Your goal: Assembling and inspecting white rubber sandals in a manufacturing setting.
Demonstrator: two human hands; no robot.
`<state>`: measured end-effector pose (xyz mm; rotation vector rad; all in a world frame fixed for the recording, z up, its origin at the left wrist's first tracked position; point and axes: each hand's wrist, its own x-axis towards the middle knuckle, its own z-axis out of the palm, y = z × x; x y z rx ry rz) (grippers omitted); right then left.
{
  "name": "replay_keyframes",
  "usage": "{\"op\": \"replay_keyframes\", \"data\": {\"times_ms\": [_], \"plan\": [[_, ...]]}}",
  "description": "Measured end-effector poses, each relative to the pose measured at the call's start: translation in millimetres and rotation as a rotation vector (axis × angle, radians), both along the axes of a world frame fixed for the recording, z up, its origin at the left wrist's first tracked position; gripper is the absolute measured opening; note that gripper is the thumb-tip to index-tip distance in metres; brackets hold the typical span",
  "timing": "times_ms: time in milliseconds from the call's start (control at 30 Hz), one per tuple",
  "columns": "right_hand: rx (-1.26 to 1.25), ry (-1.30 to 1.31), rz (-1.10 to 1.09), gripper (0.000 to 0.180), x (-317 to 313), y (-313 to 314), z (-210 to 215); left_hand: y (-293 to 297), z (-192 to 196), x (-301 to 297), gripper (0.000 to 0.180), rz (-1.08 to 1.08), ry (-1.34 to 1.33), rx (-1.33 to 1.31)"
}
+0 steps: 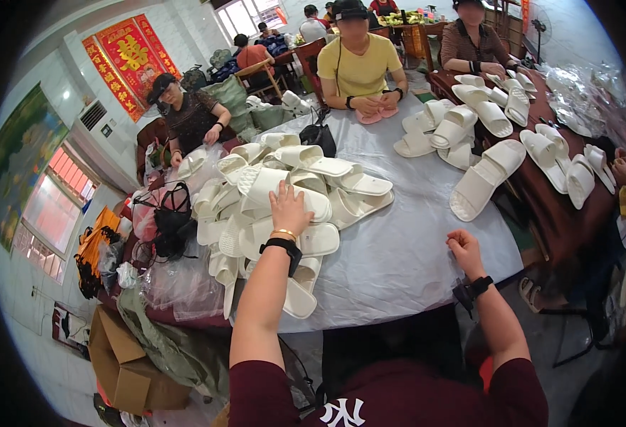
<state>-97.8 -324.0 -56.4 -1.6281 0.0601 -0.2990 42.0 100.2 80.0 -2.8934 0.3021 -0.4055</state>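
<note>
My left hand (289, 211) rests on a white slipper (259, 183) on top of a large heap of white slippers (320, 238). Its fingers are stretched out over the sole, beside the strap. Over the table's right part I hold up my right hand (464, 252), its fingers curled in with nothing visible in them. Beyond it a single white slipper (487, 179) lies at the table's edge, apart from a smaller group of white slippers (455, 127) farther off.
Grey plastic sheeting (398, 249) covers the table. To the right, more slippers (548, 156) lie on a brown table beside clear plastic bags (590, 92). Several people sit around. A black bag (318, 135) stands behind the heap; a cardboard box (131, 363) is at lower left.
</note>
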Motion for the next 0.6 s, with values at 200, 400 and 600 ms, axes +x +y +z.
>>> {"op": "replay_keyframes", "data": {"times_ms": [200,400,600], "plan": [[0.046,0.051,0.047,0.014,-11.4,0.0,7.2,6.3,7.1,-32.2,0.056,-0.138,-0.039,-0.148],[0.343,0.341,0.346,0.02,-89.8,-31.1,28.6,-11.2,8.3,-171.9,0.039,-0.477,0.387,-0.759],[0.241,0.776,0.594,0.024,-185.4,-71.9,-15.0,43.4,-77.2,-300.0,0.03,0.017,1.339,-0.979]]}}
